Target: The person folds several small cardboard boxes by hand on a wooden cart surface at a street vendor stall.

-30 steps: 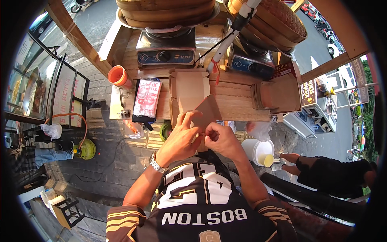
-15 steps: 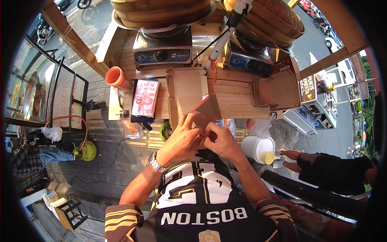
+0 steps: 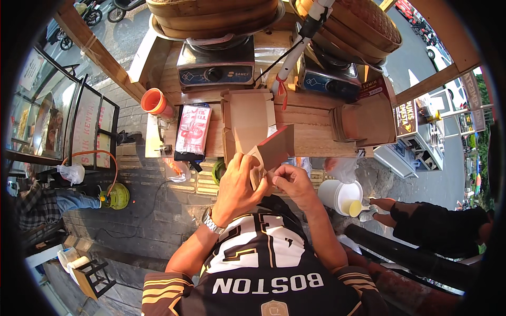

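Note:
At the near edge of the wooden counter, a brown cardboard box [image 3: 247,118] with a red outer side lies partly folded. Its far part rests on the wood, while the near flaps stand up between my hands. My left hand [image 3: 240,184], with a metal watch at the wrist, is closed round the near left corner. Thumb and fingers of my right hand [image 3: 294,184] pinch the near right flap. The fold between the two hands is partly hidden by my fingers.
Two metal stoves [image 3: 215,66] carry large bamboo steamers [image 3: 213,18] at the back. An orange cup [image 3: 154,101] and a packet [image 3: 193,129] stand left of the box; stacked cardboard boxes [image 3: 363,124] are on the right. A white bucket [image 3: 332,195] stands below the counter, near a person [image 3: 437,226].
The red-sided panel has tilted up and shows more. My left hand has shifted its grip slightly, and the right fingers have moved a little to the right along the cardboard.

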The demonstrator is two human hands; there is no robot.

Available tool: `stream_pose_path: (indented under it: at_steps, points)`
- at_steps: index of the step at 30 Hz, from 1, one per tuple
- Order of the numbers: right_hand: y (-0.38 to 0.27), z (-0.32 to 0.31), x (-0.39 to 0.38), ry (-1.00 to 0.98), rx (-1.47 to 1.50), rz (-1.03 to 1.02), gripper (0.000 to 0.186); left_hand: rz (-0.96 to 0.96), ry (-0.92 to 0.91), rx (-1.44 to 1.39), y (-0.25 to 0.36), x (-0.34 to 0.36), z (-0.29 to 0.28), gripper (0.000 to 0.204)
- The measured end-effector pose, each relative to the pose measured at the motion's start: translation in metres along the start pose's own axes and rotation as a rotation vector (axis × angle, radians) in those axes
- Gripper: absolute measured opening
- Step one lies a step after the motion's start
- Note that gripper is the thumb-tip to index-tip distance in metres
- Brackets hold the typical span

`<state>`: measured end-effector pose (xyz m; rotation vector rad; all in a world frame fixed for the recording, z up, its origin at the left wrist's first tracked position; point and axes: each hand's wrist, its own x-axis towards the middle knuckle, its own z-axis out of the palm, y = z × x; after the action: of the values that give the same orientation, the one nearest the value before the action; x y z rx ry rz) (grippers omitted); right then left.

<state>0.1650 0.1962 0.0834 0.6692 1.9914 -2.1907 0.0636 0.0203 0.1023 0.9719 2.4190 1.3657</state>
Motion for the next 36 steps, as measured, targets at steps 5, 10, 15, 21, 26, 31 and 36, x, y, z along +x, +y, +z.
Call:
stream_pose_path:
  at_steps: [5, 10, 15, 21, 26, 31, 36]
  points:
    - [0.01, 0.015, 0.001, 0.062, 0.0, -0.046, 0.008, -0.168, 0.032, -0.097, -0.008, -0.001, 0.014, 0.023]
    - [-0.002, 0.023, -0.006, 0.024, 0.003, 0.039, 0.008, -0.375, -0.09, -0.368, -0.032, 0.0, 0.013, 0.022]
    - [0.008, 0.014, -0.007, -0.007, 0.56, 0.192, 0.011, -0.432, -0.117, -0.74, -0.021, -0.005, 0.007, 0.017]
    - [0.001, 0.022, -0.012, 0.03, 0.472, 0.105, 0.011, -0.087, -0.02, -0.38, -0.011, -0.008, 0.006, 0.007]
    - [0.004, 0.027, -0.011, 0.084, 0.247, -0.035, 0.018, -0.178, 0.0, -0.534, -0.024, -0.012, 0.016, 0.007]
    - [0.002, 0.027, -0.008, 0.107, 0.034, -0.172, 0.017, -0.325, 0.029, -0.845, -0.022, -0.012, 0.02, 0.011]
    - [-0.006, 0.022, -0.007, 0.035, 0.112, -0.18, 0.018, -0.315, 0.104, -0.989, -0.029, -0.015, 0.03, 0.008]
